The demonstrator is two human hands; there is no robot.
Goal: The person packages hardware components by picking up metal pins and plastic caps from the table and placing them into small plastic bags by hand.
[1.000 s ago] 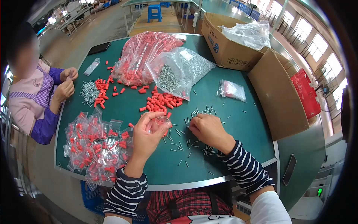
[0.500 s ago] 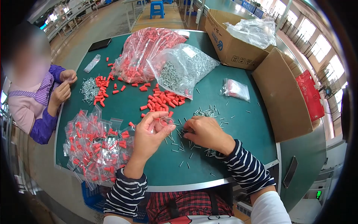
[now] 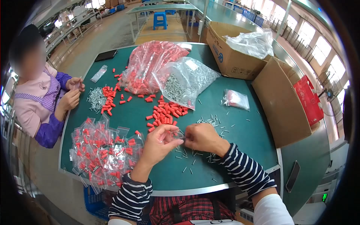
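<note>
My left hand (image 3: 161, 144) pinches a small clear plastic bag (image 3: 177, 134) over the middle of the green table. My right hand (image 3: 204, 138) is closed against the bag's right side; what its fingertips hold is too small to make out. Loose red caps (image 3: 165, 112) lie just beyond my left hand. Metal screws (image 3: 213, 120) are scattered beyond, beneath and around my right hand. At the left of the table is a pile of filled clear bags (image 3: 101, 150) with red caps inside.
A large bag of red caps (image 3: 150, 63) and a bag of screws (image 3: 191, 78) stand at the back. Cardboard boxes (image 3: 281, 101) line the right side. A co-worker (image 3: 45, 93) sits at the left, hands near another heap of screws (image 3: 96, 99).
My right hand has risen from the scattered screws and come against the bag in my left hand. The whole view has shifted slightly, with the table lower in it.
</note>
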